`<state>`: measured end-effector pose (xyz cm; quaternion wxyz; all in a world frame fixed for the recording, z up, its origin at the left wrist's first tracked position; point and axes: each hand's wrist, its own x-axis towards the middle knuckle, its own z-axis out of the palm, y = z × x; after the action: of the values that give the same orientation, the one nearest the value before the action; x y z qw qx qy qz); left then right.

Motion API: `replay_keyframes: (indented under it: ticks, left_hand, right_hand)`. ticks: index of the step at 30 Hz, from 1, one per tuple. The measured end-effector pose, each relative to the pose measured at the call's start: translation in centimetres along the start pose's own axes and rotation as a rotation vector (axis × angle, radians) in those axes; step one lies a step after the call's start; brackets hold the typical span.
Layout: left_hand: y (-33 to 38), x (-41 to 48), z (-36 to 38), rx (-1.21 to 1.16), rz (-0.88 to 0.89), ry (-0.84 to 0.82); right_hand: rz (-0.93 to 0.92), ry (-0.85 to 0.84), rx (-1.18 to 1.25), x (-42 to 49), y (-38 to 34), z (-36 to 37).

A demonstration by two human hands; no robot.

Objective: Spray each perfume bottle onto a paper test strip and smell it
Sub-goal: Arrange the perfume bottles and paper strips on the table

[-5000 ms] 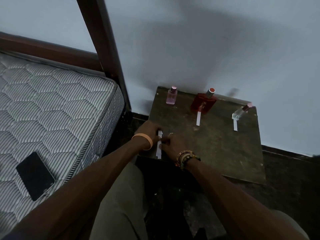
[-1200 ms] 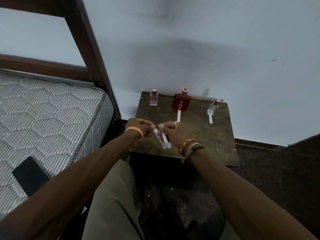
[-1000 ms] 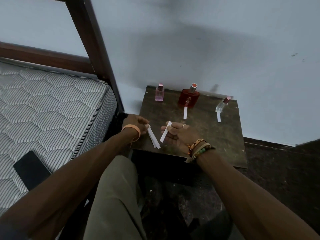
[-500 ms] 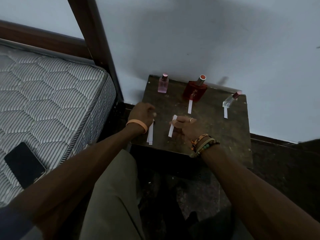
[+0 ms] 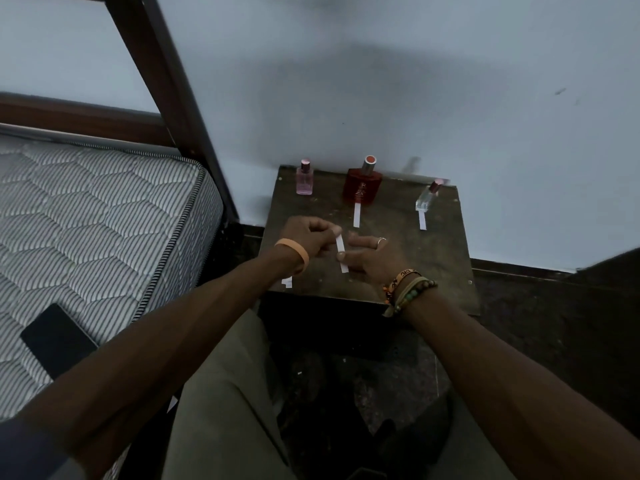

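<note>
Red perfume bottle (image 5: pixel 362 185) is standing at the back middle of the small dark table (image 5: pixel 433 258): squat, with a silver collar and a red-topped cap. Pink bottle (image 5: pixel 304 178), slimmer, is standing upright left of it. Clear bottle (image 5: pixel 426 199), smallest, with a dark pink cap, is sitting right of it.

One white strip (image 5: pixel 357 214) is lying flat just in front of the red bottle, and a second strip (image 5: pixel 422 220) is lying in front of the clear bottle. A third strip (image 5: pixel 287 282) is lying at the table's front left edge, partly hidden by the left wrist. The held paper test strip (image 5: pixel 341 252), narrow and white, is hanging near upright above the table, in front and slightly left of the red bottle.

Bare scuffed tabletop is showing front-right of the red bottle, out to the front and right edges. Mattress (image 5: pixel 97 220) and bed post (image 5: pixel 173 98) are crowding the side left of it.

Left hand (image 5: pixel 306 235) is reaching in with fingers curled, pinching the held strip's top end. Right hand (image 5: pixel 370 256) is pressing its thumb across the strip's middle against the fingers, which are lying fairly straight.
</note>
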<state>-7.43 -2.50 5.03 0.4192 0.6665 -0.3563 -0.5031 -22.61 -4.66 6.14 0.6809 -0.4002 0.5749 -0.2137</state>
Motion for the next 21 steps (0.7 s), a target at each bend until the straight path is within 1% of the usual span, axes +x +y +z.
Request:
replay_keyframes:
  ticks: [2, 4, 8, 11, 14, 16, 19, 20, 21]
  left_hand:
    - [0.7, -0.5, 0.4, -0.107, -0.065, 0.018]
    - [1.1, -0.8, 0.5, -0.179, -0.101, 0.000]
    - [2.0, -1.6, 0.6, -0.237, -0.142, -0.055]
    - [2.5, -2.1, 0.4, -0.262, -0.163, -0.091]
    - [2.6, -2.3, 0.1, -0.216, -0.147, -0.107]
    - [2.7, -2.5, -0.1, -0.160, -0.127, -0.108]
    - [2.4, -2.7, -0.1, -0.011, -0.055, -0.093]
    - [2.3, -2.7, -0.2, 0.035, -0.028, -0.091]
    - [2.1, -2.7, -0.2, 0.066, -0.006, -0.087]
  right_hand:
    - [0.037, -0.058, 0.098, -1.0, 0.0, -0.6]
    - [0.046, -0.111, 0.179, -2.0, 0.0, -1.0]
    - [0.044, -0.187, 0.193, -3.3, -0.2, -1.8]
    - [0.041, -0.206, 0.216, -3.8, -0.4, -2.1]
    - [0.015, -0.182, 0.170, -4.5, -0.6, -2.1]
    - [-0.083, -0.077, 0.018, -4.9, -0.7, -1.9]
    - [-0.420, 0.166, -0.471, -4.7, -0.3, -1.7]
    - [-0.505, 0.217, -0.586, -4.7, -0.2, -1.5]
    - [-0.545, 0.238, -0.632, -4.5, 0.0, -1.5]
